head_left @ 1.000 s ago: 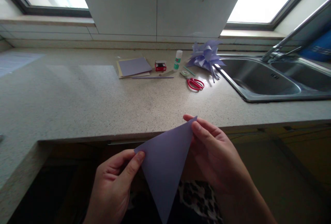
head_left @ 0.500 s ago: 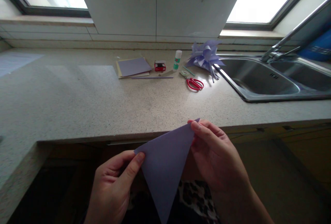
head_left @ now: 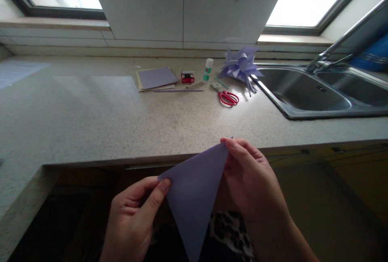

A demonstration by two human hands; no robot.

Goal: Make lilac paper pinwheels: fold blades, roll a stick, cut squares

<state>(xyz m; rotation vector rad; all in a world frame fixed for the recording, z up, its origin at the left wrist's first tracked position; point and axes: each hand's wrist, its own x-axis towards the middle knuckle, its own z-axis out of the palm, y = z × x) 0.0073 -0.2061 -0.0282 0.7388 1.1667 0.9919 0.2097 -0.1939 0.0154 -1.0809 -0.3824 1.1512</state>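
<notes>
A purple sheet of paper (head_left: 195,195), folded into a triangle, hangs point-down just in front of the counter edge. My left hand (head_left: 136,213) pinches its upper left corner, thumb on top. The upper right corner is gripped between thumb and fingers of my right hand (head_left: 253,181), a small tip poking out above the thumb. The paper's lowest tip runs to the bottom of the view.
On the speckled counter (head_left: 100,120) lie purple and cream sheets (head_left: 157,78), a small red box (head_left: 187,77), a glue stick (head_left: 207,71), a thin purple stick (head_left: 178,91), red-handled scissors (head_left: 228,97) and purple paper pinwheels (head_left: 241,66). A steel sink (head_left: 306,88) is at right.
Almost nothing differs. My right thumb has shifted slightly up towards the paper's corner, so less of the tip shows; the left hand keeps its pinch.
</notes>
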